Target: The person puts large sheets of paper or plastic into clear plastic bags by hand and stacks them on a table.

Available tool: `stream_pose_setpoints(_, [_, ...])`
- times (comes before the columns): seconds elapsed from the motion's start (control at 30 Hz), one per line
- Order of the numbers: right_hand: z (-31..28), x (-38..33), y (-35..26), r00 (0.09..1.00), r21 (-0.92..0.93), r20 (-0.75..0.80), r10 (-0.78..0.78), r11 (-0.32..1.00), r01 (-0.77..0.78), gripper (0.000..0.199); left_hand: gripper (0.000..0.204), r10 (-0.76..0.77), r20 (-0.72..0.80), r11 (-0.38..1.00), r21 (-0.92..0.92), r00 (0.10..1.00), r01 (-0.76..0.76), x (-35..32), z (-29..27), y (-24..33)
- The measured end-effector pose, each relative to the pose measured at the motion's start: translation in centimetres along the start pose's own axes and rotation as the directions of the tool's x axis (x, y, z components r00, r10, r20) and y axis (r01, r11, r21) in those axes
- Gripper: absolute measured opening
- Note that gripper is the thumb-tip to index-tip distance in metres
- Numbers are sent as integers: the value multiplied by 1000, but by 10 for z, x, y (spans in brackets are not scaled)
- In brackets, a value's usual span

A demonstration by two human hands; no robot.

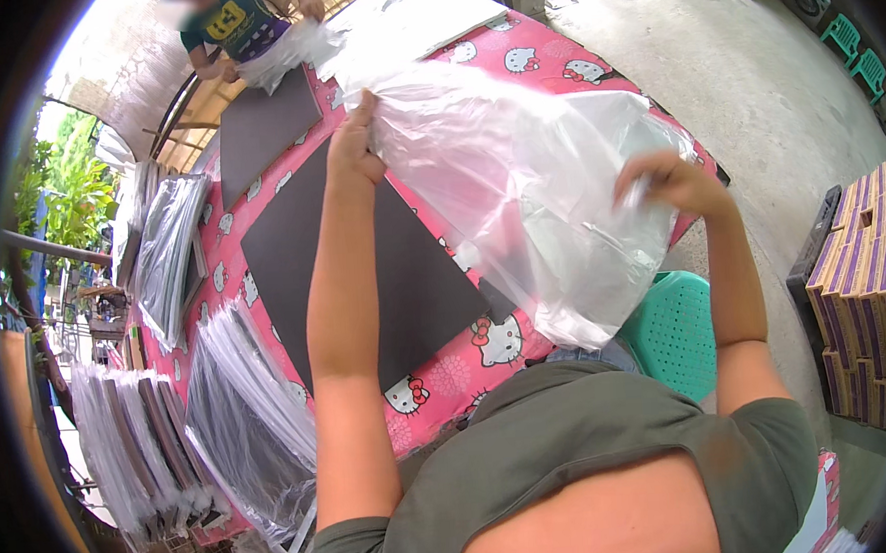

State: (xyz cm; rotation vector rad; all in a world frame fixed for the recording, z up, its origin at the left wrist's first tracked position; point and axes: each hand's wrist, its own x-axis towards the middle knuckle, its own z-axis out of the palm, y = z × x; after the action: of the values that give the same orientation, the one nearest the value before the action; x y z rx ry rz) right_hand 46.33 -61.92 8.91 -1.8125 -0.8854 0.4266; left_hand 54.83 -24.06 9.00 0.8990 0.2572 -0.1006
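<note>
A large clear plastic bag (517,162) is stretched out above the table, loose and wrinkled. My left hand (358,146) grips its left edge, thumb up. On the bag's right side, my right hand (670,179) has its fingers curled down with plastic at their tips; they are slightly blurred. Below my left forearm lies a flat black board (404,289), partly hidden by that arm and the bag. A second dark board (267,130) lies farther off to the left.
Plastic-wrapped boards (254,407) stack along the left side of the pink patterned table (448,371). Across it, another person (240,27) handles plastic near white sheets (430,22). A green stool (674,329) stands close on my right, with bundled cardboard (873,304) beyond.
</note>
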Motion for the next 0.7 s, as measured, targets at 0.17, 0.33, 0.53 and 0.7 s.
stream_pose_setpoints(0.17, [31,46,-20,985,-364,165,48,931,16,47,31,-40,-52,991,125,998,46,8,5,3])
stream_pose_setpoints(0.33, [83,125,29,953,-648,-41,-299,734,203,47,23,149,-116,944,312,982,-106,-5,50,12])
stream_pose_setpoints(0.53, [75,123,84,912,-768,-292,287,498,-403,49,31,424,-228,901,202,877,-383,-8,-29,171])
stream_pose_setpoints(0.7, [37,100,114,845,-766,-519,133,367,-528,12,41,638,-298,765,142,710,-628,-63,-76,299])
